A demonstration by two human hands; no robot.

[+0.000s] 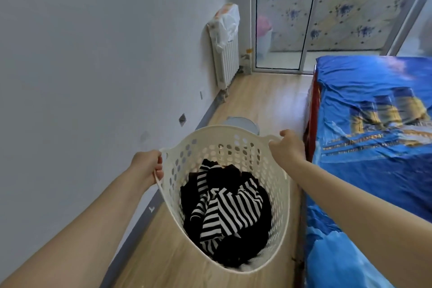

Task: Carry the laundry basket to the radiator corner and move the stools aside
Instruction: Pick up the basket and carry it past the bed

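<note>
your left hand (pixel 149 166) is curled tight around the left handle of the laundry basket (pixel 275 184), fingers wrapped over the thin rim loop. your right hand (pixel 286 147) is clamped on the opposite handle, knuckles up, thumb poking forward over the edge. both grips closed on the basket, which looks held up off the wooden floor (pixel 264 98), tipped so its mouth faces you.

inside the cream, hole-punched basket there's a heap of dark clothes with a black-and-white striped garment (pixel 226 208) lying across the top, and a bit of white fabric down at the near bottom.

you're in the aisle between the pale wall (pixel 93 54) on your left and the bed (pixel 374 135) on your right, its blue printed cover hanging down the side; the basket's right side is just beside the bed's edge. right past the basket's far rim, a grey round stool (pixel 243 124) peeks out on the floor near the skirting, mostly hidden by the basket.

further ahead, the white radiator (pixel 225 63) is mounted on the left wall near the far corner, with a white plastic bag (pixel 225 23) draped over its top. beyond it, in the far wall, a glass sliding door (pixel 287 14), with floral-patterned panels behind the glass and something pink (pixel 263 24), blurred, low on the other side. the floor between stool and radiator shows bare boards.
</note>
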